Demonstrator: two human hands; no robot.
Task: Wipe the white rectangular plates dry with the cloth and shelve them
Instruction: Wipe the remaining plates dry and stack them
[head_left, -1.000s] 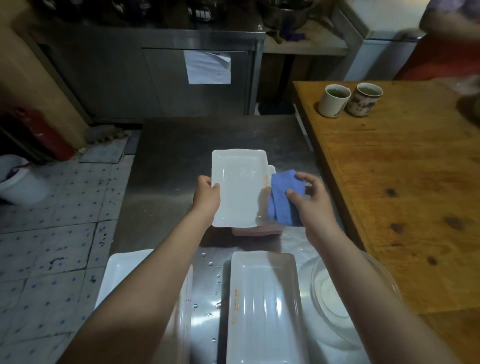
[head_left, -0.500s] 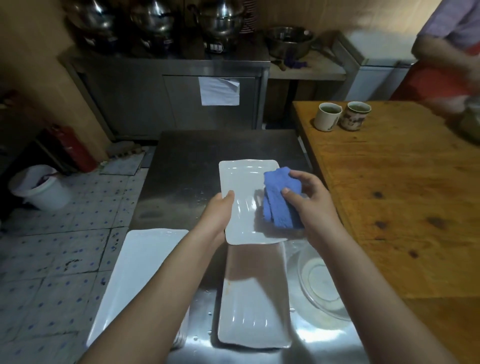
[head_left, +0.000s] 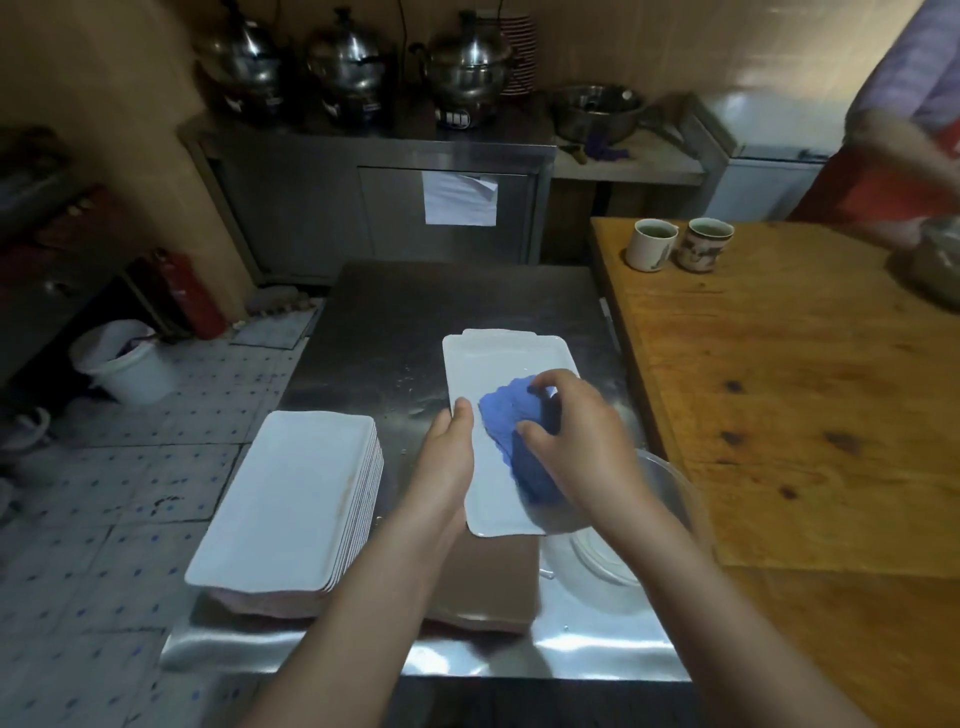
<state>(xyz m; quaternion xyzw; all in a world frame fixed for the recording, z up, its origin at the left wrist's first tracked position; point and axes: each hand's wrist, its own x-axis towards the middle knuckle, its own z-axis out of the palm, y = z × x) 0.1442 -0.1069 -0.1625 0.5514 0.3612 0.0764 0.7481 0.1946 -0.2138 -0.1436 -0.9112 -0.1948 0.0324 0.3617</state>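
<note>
Drying one plate over the table, cloth on its face

The left hand (head_left: 448, 460) grips the plate (head_left: 498, 364) by its left long edge, thumb on the rim and fingers hidden beneath, likely to brace it against the rubbing. The plate is held above the steel table (head_left: 415, 312), its length running away from the person. The right hand (head_left: 576, 441) curls its fingers over the bunched blue cloth (head_left: 511, 415) and presses it onto the plate's near half. A stack (head_left: 291, 483) of plates sits just left on the table, probably kept within easy reach.
</note>
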